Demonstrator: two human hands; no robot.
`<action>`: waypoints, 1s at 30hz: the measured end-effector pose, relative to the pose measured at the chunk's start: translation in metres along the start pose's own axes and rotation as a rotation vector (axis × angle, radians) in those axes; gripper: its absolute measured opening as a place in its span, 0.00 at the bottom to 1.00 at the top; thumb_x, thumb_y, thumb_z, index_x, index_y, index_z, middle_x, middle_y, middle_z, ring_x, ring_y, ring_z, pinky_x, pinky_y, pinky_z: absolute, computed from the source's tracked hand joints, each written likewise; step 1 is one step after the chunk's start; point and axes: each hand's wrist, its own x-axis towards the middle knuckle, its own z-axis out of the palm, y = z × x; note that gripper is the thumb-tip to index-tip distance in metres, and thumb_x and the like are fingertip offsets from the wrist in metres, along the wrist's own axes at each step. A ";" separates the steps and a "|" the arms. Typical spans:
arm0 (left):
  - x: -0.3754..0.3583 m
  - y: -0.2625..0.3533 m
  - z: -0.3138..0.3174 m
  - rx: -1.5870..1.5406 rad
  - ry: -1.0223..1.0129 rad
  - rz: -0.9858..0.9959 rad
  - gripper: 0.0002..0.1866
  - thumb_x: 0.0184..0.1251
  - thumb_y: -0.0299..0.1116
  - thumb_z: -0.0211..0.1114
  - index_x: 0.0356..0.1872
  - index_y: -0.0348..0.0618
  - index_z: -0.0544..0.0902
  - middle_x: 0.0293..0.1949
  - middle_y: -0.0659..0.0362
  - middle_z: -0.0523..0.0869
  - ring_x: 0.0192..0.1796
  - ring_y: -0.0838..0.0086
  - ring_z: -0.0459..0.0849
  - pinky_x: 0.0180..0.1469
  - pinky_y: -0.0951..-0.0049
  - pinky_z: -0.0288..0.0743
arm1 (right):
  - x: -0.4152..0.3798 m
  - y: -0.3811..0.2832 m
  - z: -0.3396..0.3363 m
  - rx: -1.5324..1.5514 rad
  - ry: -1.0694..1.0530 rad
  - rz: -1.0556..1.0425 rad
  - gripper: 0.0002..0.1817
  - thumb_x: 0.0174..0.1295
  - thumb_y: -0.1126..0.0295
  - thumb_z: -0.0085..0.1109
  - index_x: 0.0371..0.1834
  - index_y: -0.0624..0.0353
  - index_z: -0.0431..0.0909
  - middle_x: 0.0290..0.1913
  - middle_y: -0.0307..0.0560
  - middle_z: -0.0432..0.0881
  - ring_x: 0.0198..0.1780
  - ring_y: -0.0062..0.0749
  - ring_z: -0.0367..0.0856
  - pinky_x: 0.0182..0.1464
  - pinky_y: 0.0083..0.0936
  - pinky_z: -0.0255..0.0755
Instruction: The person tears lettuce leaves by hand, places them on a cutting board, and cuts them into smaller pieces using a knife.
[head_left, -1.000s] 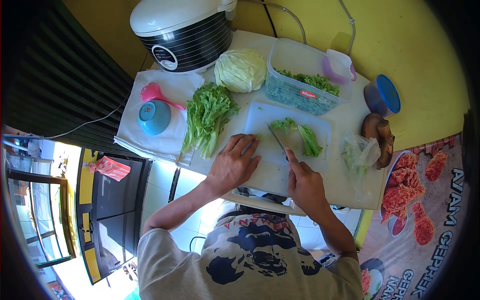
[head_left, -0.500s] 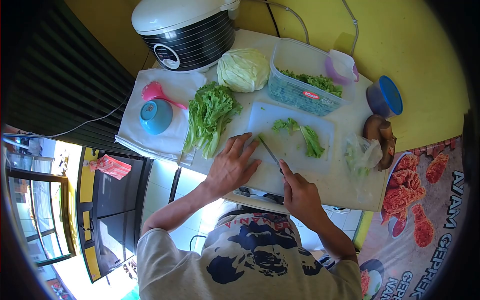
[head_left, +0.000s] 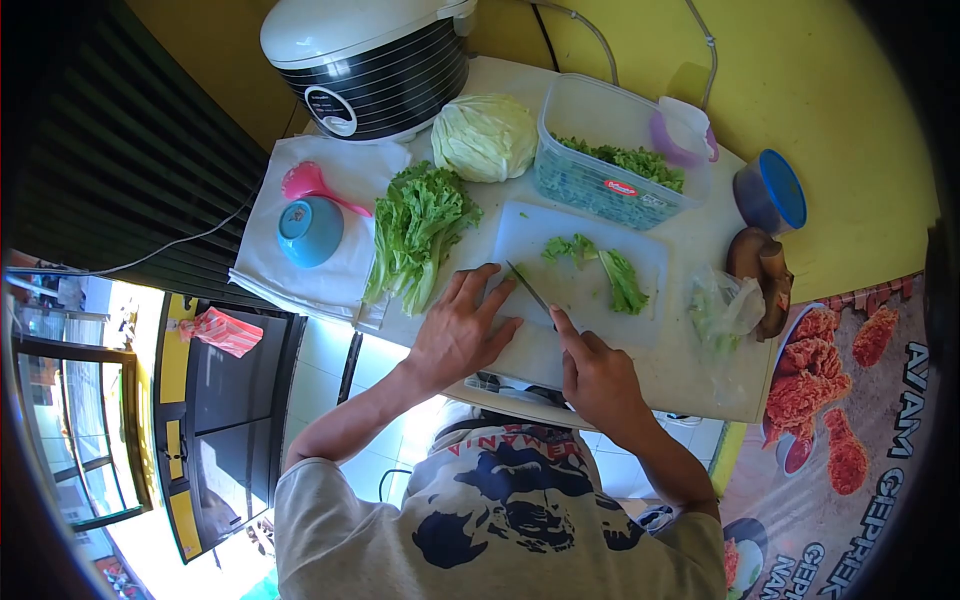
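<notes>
My right hand (head_left: 600, 380) is wrapped around the handle of a knife (head_left: 530, 287), whose blade slants up and left over the white cutting board (head_left: 640, 255). Beside the blade tip, my left hand (head_left: 458, 330) rests at the board's left edge, fingers apart; I see nothing held in it. Cut lettuce pieces (head_left: 625, 280) lie on the board, right of the blade. A leafy bunch of lettuce (head_left: 422, 230) sits on the table to the left of the board. Behind the board stands a clear plastic container (head_left: 575, 190) with chopped greens inside.
A cabbage (head_left: 485, 140) sits behind the lettuce bunch, near a rice cooker (head_left: 380, 95). On white cloth at left are a blue bowl (head_left: 310, 232) and a pink ladle (head_left: 303, 180). At right are a blue-lidded tub (head_left: 770, 195), a plastic bag (head_left: 725, 305) and a brown object (head_left: 765, 280).
My right hand and the knife have shifted slightly left and away from me, bringing the blade tip closer to my left fingertips. My left hand has hardly moved.
</notes>
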 end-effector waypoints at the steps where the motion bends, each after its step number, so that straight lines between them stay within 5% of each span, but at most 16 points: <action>1: 0.000 0.000 0.000 0.020 0.018 0.014 0.28 0.63 0.38 0.79 0.62 0.39 0.84 0.64 0.46 0.80 0.62 0.48 0.81 0.62 0.53 0.82 | -0.001 0.001 -0.001 0.000 0.002 0.007 0.37 0.67 0.75 0.62 0.82 0.54 0.67 0.30 0.49 0.82 0.21 0.46 0.82 0.27 0.41 0.81; 11: 0.011 0.001 0.009 0.053 0.042 0.072 0.26 0.64 0.35 0.78 0.61 0.35 0.84 0.58 0.47 0.82 0.56 0.53 0.82 0.60 0.54 0.80 | -0.011 0.010 -0.009 0.014 0.201 0.113 0.36 0.69 0.75 0.61 0.83 0.53 0.66 0.31 0.49 0.82 0.24 0.44 0.83 0.28 0.40 0.81; 18: 0.055 0.005 0.018 0.013 0.098 0.135 0.21 0.68 0.28 0.73 0.61 0.41 0.85 0.55 0.51 0.84 0.56 0.56 0.83 0.58 0.54 0.76 | -0.027 0.005 -0.015 -0.021 0.080 0.174 0.33 0.71 0.76 0.60 0.81 0.53 0.69 0.31 0.52 0.83 0.24 0.46 0.84 0.28 0.41 0.80; 25: 0.096 0.006 0.019 0.011 -0.004 0.245 0.11 0.67 0.30 0.74 0.49 0.52 0.92 0.48 0.62 0.87 0.54 0.66 0.83 0.60 0.57 0.68 | -0.044 0.005 -0.030 0.044 0.100 0.214 0.32 0.73 0.76 0.58 0.81 0.55 0.69 0.31 0.55 0.83 0.25 0.49 0.85 0.31 0.44 0.81; 30: 0.100 0.007 0.030 0.104 -0.054 0.249 0.08 0.67 0.32 0.75 0.46 0.50 0.91 0.46 0.63 0.87 0.54 0.68 0.83 0.62 0.58 0.66 | -0.051 -0.002 -0.043 0.097 0.082 0.341 0.28 0.73 0.79 0.57 0.77 0.60 0.73 0.36 0.65 0.86 0.33 0.59 0.88 0.39 0.44 0.81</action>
